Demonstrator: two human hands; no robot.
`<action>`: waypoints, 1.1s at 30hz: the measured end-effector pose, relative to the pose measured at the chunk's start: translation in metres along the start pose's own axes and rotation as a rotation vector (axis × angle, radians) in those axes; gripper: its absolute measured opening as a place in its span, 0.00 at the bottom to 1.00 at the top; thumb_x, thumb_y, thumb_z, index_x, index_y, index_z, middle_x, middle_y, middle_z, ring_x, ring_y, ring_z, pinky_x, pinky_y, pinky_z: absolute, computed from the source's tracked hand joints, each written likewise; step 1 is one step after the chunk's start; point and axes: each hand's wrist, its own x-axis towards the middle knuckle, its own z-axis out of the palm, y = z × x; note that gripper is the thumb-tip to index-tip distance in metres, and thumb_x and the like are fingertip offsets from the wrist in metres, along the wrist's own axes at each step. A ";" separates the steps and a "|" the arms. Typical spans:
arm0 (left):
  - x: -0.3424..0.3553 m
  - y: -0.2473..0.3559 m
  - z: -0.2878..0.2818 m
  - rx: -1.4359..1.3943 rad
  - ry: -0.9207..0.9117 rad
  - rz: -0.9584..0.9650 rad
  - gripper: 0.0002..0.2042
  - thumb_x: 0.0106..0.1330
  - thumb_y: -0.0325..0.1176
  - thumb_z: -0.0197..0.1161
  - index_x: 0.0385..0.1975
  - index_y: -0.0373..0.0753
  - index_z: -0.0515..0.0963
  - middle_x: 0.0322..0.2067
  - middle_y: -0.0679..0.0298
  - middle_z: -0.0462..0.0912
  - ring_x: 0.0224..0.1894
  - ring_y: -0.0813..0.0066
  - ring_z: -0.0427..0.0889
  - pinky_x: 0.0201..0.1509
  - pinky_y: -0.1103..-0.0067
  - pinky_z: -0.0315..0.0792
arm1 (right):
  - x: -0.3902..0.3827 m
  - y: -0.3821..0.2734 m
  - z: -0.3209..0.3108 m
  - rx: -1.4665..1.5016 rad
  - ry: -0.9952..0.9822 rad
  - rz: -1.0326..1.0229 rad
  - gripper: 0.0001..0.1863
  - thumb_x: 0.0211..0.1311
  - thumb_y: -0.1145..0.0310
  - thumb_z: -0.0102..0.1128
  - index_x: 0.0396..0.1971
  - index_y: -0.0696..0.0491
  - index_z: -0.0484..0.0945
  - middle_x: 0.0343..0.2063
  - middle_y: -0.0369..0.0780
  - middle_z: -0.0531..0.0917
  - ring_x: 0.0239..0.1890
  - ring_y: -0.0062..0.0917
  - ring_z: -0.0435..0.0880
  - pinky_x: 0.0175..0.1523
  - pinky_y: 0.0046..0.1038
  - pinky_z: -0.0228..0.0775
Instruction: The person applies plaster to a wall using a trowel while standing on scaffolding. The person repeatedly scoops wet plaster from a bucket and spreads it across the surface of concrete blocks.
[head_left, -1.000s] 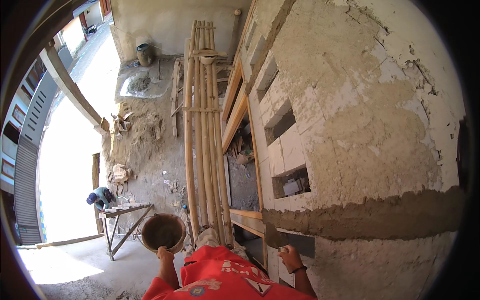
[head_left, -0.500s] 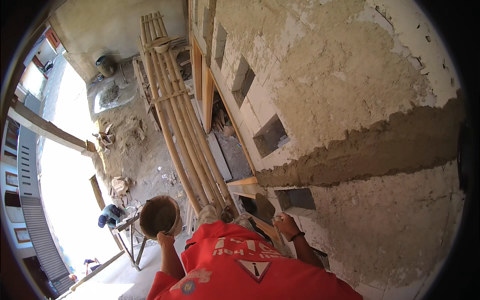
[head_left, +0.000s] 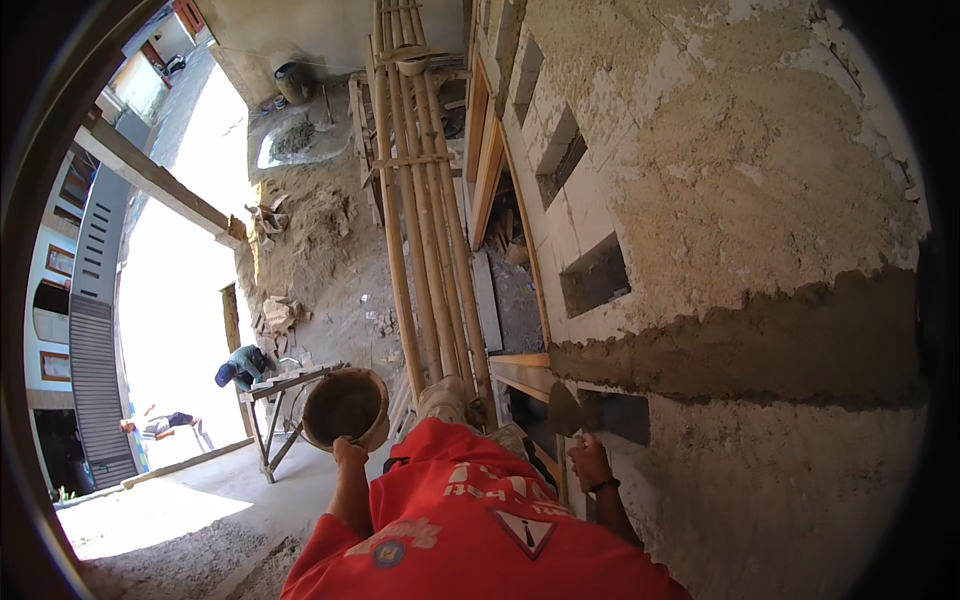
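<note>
Left hand [head_left: 350, 453]: grasping bucket [head_left: 379, 431] at near rim | Right hand [head_left: 590, 462]: clenched on trowel [head_left: 566, 410] | Trowel: ahead of right knuckles, long axis away from body, tip slightly left | Damp mortar band [head_left: 740, 345]: on wall [head_left: 740, 190], forward-right; right hand nearer.

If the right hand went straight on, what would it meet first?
Beyond the pointed metal trowel in the right hand, probably the orange-brown wooden beam beside the beige plastered wall; depth is unclear.
</note>
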 end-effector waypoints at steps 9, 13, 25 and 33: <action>-0.007 0.011 -0.015 -0.721 0.014 -0.587 0.22 0.61 0.35 0.61 0.55 0.35 0.76 0.57 0.50 0.77 0.61 0.64 0.75 0.62 0.74 0.71 | 0.029 -0.060 0.005 0.184 -0.144 0.057 0.19 0.56 0.70 0.61 0.47 0.56 0.71 0.21 0.34 0.73 0.17 0.19 0.75 0.21 0.26 0.69; 0.003 0.027 -0.008 -1.132 0.373 -0.852 0.23 0.54 0.29 0.63 0.54 0.37 0.75 0.53 0.49 0.78 0.56 0.59 0.77 0.59 0.67 0.72 | 0.037 -0.112 -0.002 0.241 -0.122 0.109 0.22 0.59 0.67 0.55 0.53 0.58 0.69 0.23 0.35 0.72 0.19 0.19 0.72 0.22 0.26 0.64; 0.087 0.128 -0.010 -1.480 0.584 -0.797 0.28 0.49 0.18 0.60 0.55 0.39 0.69 0.50 0.51 0.75 0.50 0.51 0.78 0.51 0.55 0.79 | 0.115 -0.296 -0.016 0.077 -0.066 -0.030 0.15 0.61 0.71 0.52 0.48 0.57 0.70 0.26 0.35 0.72 0.22 0.17 0.69 0.27 0.22 0.64; 0.159 0.148 -0.008 -1.620 0.276 -0.549 0.26 0.50 0.18 0.57 0.54 0.39 0.68 0.46 0.49 0.74 0.45 0.47 0.80 0.44 0.45 0.83 | 0.178 -0.344 -0.024 0.161 -0.150 0.003 0.23 0.63 0.67 0.55 0.58 0.59 0.71 0.27 0.37 0.76 0.23 0.19 0.76 0.28 0.27 0.70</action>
